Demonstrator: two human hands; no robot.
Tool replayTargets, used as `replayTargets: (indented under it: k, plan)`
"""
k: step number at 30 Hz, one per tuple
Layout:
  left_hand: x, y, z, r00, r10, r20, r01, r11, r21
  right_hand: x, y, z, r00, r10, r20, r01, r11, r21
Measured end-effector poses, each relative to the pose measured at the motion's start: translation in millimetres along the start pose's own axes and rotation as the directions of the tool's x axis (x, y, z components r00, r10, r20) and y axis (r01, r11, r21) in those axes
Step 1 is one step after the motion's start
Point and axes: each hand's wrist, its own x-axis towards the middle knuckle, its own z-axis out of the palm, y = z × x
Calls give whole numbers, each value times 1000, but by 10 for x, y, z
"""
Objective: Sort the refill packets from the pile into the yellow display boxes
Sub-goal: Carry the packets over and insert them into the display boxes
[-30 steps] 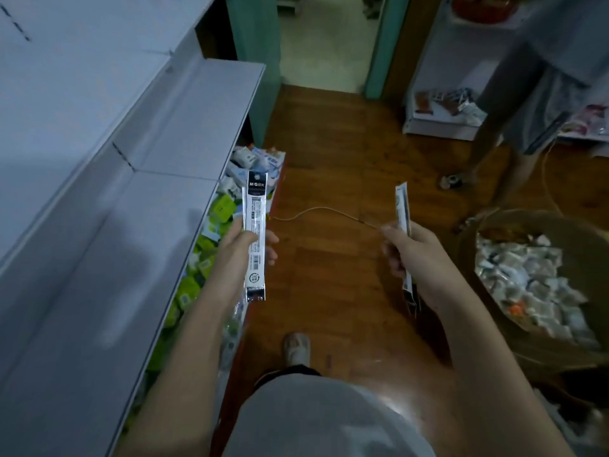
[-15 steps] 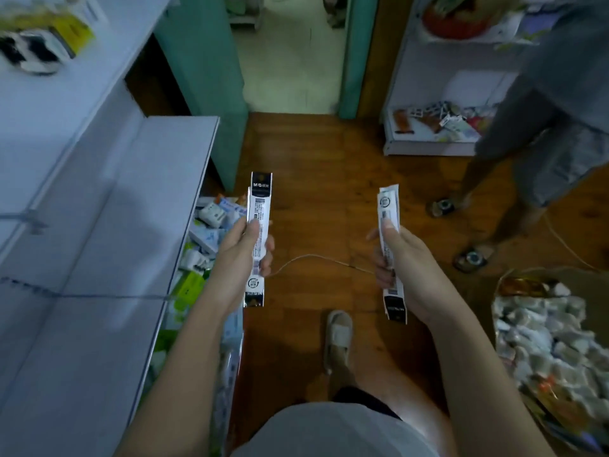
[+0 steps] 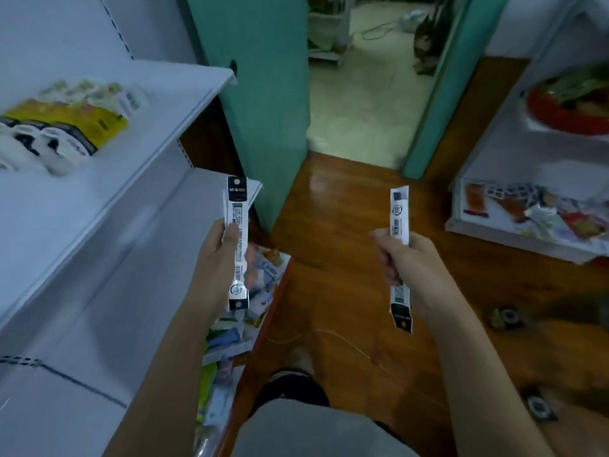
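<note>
My left hand [image 3: 219,255] grips a long white refill packet [image 3: 238,206] with black ends, held upright beside the white shelving. My right hand [image 3: 403,262] grips a second refill packet [image 3: 399,209] of the same kind, also upright, over the wooden floor. A yellow display box [image 3: 99,122] lies on the upper left shelf [image 3: 158,127], blurred, with black-and-white packets [image 3: 43,143] standing in its near end. The pile of packets is out of view.
White shelves run down the left side. Loose stationery packs [image 3: 260,282] fill the bottom shelf below my left hand. A teal door frame [image 3: 263,103] and open doorway lie ahead. Another white shelf unit [image 3: 527,219] with mixed goods stands right. Two sandals [image 3: 507,316] lie on the floor.
My head has tilted up, so the upper shelf with the yellow box has come into view and the basket at right has left it. Both hands rose, still holding their packets.
</note>
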Motion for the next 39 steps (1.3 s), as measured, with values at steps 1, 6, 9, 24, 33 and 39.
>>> replayTargets:
  k: [1,6,9,24,33,39]
  plan:
    - [185,30,50,1000,-3,5,3,1000,0,219,-86,63,1000,0,26,0,1000,8]
    - [1214,327,206,998,-45,-37,38,983,-182,1271,-668,649,982,-41,187,32,998,52]
    - [1702,548,182,996,63,-70,-75,978,-194,1762,-1090,1094,948,-81,307,66,996,59]
    - [3063,1464,-645,781,403,-477,-182,878,443,2867,-2607,3334,633,-349,691,334,928,163]
    - [2751,1481,-1305,222,420,-880,126,883,453,3228,-2799,4060,429,-396,812,366,898,245]
    - [2286,1261,-1575,-211,226,-951,210,961,181,3377,-2413,4048,191,-176,966,419,904,82]
